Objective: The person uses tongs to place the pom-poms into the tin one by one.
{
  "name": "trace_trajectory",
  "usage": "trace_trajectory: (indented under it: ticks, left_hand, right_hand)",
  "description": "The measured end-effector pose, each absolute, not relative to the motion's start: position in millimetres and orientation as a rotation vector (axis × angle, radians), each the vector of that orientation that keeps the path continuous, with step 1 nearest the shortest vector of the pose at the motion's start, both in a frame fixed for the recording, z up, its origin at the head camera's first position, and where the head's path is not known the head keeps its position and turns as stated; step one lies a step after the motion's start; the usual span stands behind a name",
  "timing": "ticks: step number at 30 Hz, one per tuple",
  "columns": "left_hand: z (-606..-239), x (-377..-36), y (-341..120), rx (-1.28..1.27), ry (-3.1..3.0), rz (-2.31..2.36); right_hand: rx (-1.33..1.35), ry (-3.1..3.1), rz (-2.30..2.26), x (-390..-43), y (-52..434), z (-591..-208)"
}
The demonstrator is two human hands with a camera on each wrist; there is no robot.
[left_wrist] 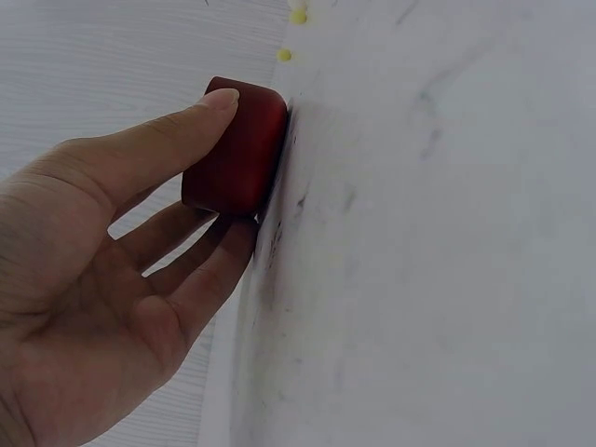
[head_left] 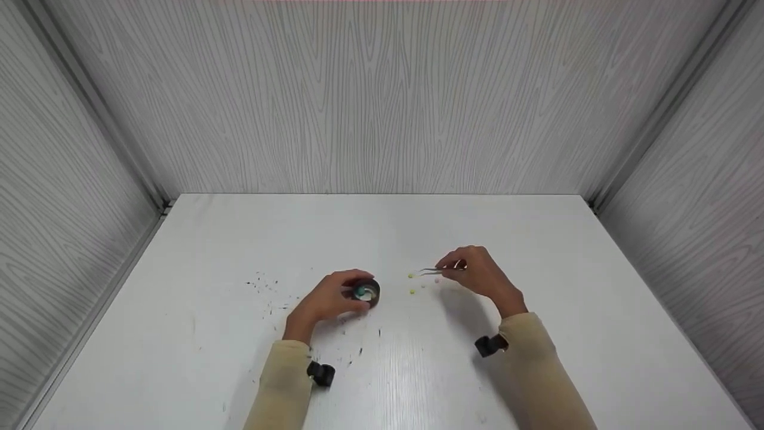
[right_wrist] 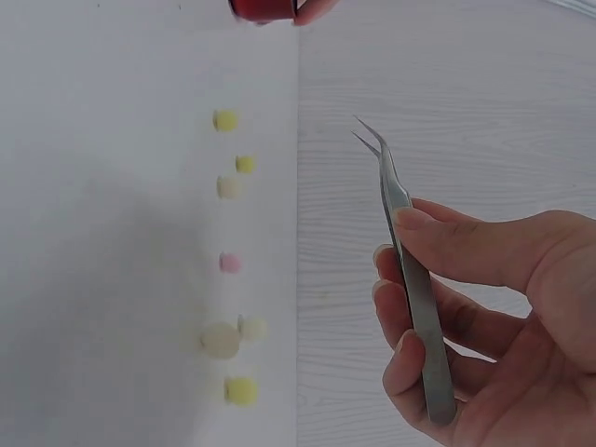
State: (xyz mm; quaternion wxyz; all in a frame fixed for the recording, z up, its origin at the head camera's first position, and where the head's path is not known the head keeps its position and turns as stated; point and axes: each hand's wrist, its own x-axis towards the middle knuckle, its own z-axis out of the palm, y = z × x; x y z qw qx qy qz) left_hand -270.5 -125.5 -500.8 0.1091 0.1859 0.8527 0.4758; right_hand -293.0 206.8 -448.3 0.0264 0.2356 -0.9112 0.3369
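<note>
My left hand (head_left: 334, 295) grips a small round cup (head_left: 374, 298) by its sides, thumb on one side and fingers on the other. Its outer wall is dark red (left_wrist: 237, 149) in the left wrist view, and whitish and teal show inside it from above. Held above the table in my right hand (head_left: 480, 275) is a pair of silver tweezers (right_wrist: 421, 307), pinched between thumb and fingers. Their bent tips point left and stand slightly apart with nothing between them. Below lie several small round tablets: yellow (right_wrist: 241, 390), pink (right_wrist: 230, 263) and off-white (right_wrist: 221, 341).
The white table (head_left: 268, 233) carries dark specks and scuffs (head_left: 262, 283) around my left hand. Grey wood-grain panels (head_left: 382, 107) stand at the back and both sides. A black wrist camera (head_left: 322, 374) sits on my left sleeve, another (head_left: 489, 345) on the right.
</note>
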Motion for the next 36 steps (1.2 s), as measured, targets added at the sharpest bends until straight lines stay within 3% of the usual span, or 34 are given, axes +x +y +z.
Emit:
trace_trajectory:
  ticks: [36]
  left_hand:
    - [-500.5, -271.6, -126.3, 0.601, 2.503, 1.393]
  right_hand:
    - [0.523, -2.904, 0.971, -291.3, 254.2, -450.1]
